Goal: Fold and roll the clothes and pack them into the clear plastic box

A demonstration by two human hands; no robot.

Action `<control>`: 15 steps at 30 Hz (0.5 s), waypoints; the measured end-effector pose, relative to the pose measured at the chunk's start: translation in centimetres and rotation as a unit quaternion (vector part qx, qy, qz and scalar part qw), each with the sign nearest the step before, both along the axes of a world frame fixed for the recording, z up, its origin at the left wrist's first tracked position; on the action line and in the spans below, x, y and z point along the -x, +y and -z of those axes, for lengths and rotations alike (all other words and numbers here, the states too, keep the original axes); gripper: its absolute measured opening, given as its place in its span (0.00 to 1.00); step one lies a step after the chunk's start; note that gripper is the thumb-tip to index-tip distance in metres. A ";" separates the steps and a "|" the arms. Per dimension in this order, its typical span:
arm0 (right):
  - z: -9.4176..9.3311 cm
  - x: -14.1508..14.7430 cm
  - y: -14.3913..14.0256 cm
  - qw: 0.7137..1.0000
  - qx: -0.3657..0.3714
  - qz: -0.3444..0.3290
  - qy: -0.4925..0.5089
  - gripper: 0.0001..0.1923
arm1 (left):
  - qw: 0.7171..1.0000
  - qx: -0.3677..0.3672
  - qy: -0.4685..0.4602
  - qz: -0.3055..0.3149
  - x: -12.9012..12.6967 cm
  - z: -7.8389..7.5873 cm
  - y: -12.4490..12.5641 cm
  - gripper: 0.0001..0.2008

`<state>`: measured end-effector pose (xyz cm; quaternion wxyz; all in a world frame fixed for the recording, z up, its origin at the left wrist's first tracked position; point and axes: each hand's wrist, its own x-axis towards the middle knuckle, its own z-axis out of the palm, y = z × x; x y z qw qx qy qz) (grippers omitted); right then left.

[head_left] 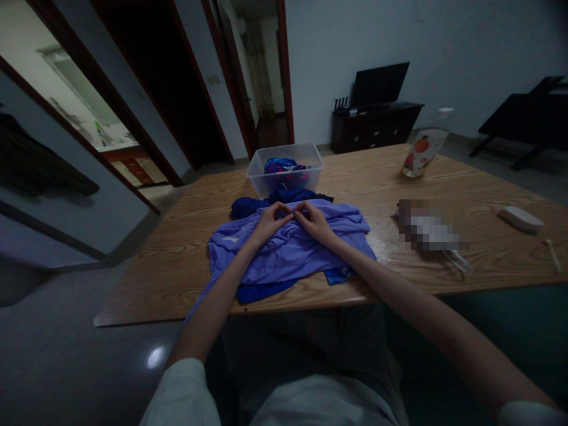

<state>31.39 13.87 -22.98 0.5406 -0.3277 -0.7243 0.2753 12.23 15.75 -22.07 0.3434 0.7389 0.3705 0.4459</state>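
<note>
A light purple garment (248, 260) with a small white logo lies spread and wrinkled on the wooden table in front of me. Near its far edge, my left hand (273, 222) is closed in a pinch on the cloth. Close beside it, almost fingertip to fingertip, my right hand (315, 222) pinches the same garment. Darker blue cloth (266, 291) shows from under its near side. Behind the hands lies a crumpled dark blue garment (246, 207).
A clear plastic bin (286, 184) with colourful clothes stands at the back. To the right are a drink bottle (423, 151), a blurred-out item (430, 231) and a white oblong case (520, 219). The table (164, 266) has its front edge close to my body.
</note>
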 end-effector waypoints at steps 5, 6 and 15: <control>0.2 0.0 0.2 1.000 0.001 -0.008 0.016 0.12 | 1.000 -0.003 0.000 0.000 0.0 0.0 -0.1 0.18; 0.2 0.1 0.2 1.000 0.003 -0.010 0.019 0.11 | 1.000 -0.004 0.000 0.000 0.0 0.0 -0.1 0.18; 0.4 0.1 0.3 1.000 0.000 0.002 0.004 0.10 | 1.000 -0.013 0.018 0.002 0.2 0.0 0.1 0.15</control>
